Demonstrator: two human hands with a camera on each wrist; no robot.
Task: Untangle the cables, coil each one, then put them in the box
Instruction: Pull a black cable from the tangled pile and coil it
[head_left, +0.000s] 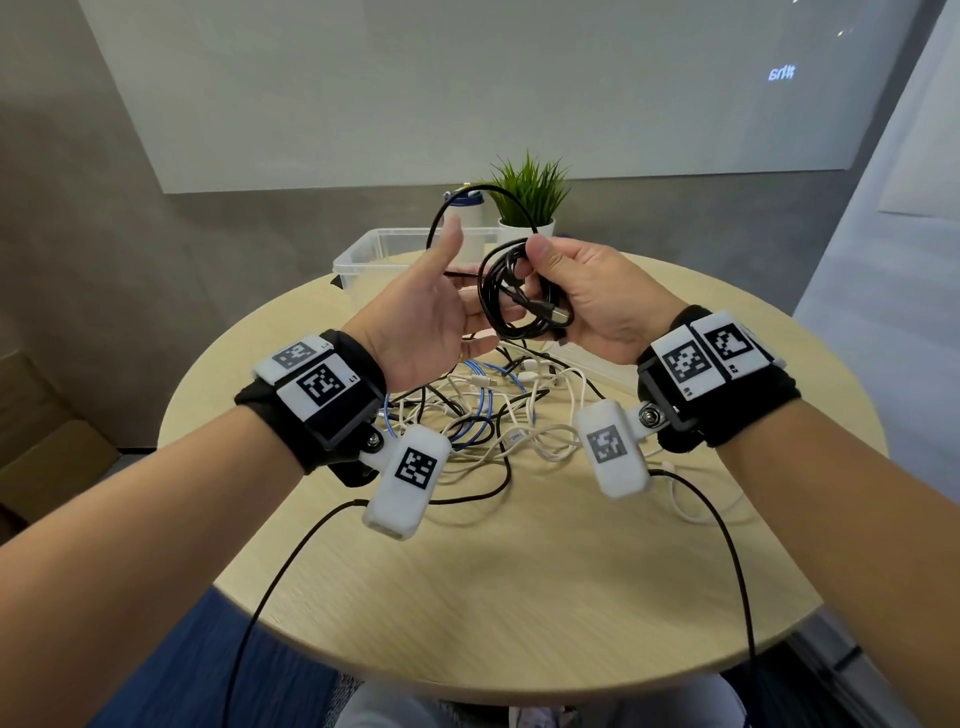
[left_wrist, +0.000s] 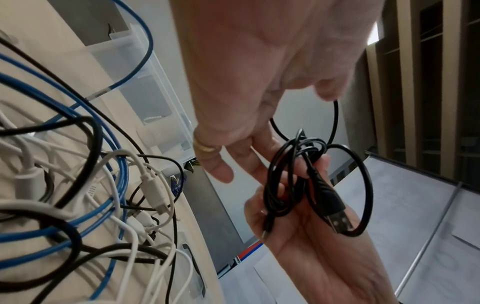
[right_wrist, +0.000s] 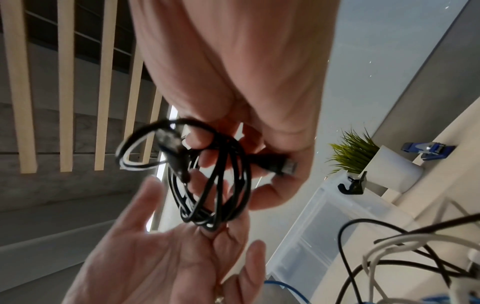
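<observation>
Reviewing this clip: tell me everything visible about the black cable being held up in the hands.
The black cable is thin and round, with a smooth rubbery-looking sheath, wound into several loose loops. A black USB plug with a metal end sticks out of the bundle. The right hand grips the coil, fingers curled through the loops, above the table. One larger loop arcs up past the open left hand, whose fingers reach under the coil. Whether they touch it is unclear.

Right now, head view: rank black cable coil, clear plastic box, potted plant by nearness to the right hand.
1. Black cable coil: gripped in the right hand.
2. Clear plastic box: on the table, beyond and to the left.
3. Potted plant: behind the box, at the table's far edge.
</observation>
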